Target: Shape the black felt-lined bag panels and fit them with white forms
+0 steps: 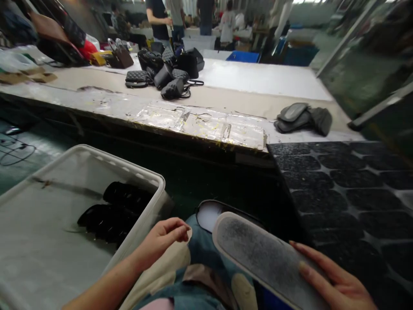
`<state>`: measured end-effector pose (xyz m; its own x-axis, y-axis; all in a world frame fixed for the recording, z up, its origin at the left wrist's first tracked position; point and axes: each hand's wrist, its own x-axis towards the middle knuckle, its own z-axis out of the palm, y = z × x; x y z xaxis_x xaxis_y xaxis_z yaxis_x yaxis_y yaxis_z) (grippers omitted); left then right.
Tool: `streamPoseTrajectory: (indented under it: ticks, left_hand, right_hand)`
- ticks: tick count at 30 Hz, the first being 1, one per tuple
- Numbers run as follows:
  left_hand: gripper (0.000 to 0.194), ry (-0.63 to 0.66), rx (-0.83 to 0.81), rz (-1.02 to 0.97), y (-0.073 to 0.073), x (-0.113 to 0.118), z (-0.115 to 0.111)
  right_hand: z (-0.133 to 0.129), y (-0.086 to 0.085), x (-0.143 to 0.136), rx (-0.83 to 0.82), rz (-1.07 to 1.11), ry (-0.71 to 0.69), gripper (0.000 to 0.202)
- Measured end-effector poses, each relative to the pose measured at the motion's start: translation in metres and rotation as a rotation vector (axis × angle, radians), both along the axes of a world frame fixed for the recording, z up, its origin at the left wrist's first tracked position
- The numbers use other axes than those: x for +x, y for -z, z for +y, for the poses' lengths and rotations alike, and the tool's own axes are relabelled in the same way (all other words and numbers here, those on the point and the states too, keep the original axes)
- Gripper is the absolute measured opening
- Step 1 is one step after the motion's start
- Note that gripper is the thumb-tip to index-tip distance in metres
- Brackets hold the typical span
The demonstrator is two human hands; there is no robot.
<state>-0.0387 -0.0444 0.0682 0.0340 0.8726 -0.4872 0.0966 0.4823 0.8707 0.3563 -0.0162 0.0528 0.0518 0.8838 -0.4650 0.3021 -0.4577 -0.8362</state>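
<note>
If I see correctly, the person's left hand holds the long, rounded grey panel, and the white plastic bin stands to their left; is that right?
Not the left hand: the head view shows the right hand holding the long, rounded grey panel; the white plastic bin stands to their left.

Glare streaks the table [245, 128] and outer edges blur.

the pad [258, 252] is in the right hand [338, 280], a bin [38, 241] sits left, and bags [164, 76] lie on the table [245, 82] ahead.
</note>
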Motion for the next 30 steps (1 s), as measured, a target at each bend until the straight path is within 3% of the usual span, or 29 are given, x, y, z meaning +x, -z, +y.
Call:
streamPoseTrajectory:
  ticks: [5, 10, 14, 18, 23, 30]
  left_hand:
    - [0.027, -0.007, 0.243, 0.13, 0.034, -0.019, -0.021]
    - [0.028, -0.004, 0.316, 0.073, 0.053, -0.031, -0.033]
    - [0.031, -0.039, 0.394, 0.083, 0.07, -0.022, -0.018]
    - [0.04, -0.08, 0.454, 0.144, 0.084, -0.006, 0.006]
    - [0.049, -0.052, 0.429, 0.132, 0.089, 0.009, 0.021]
    - [0.047, -0.03, 0.403, 0.081, 0.085, 0.013, 0.017]
  right_hand:
    - [0.009, -0.022, -0.056, -0.029, 0.141, 0.063, 0.047]
    - [0.018, -0.029, -0.078, -0.054, 0.154, -0.003, 0.044]
    - [0.03, -0.03, -0.083, -0.014, 0.071, -0.057, 0.041]
    - [0.047, -0.02, -0.084, 0.019, -0.014, -0.103, 0.038]
    - [0.062, -0.008, -0.077, 0.102, -0.122, -0.132, 0.038]
    - [0.054, 0.001, -0.07, 0.104, -0.107, -0.173, 0.044]
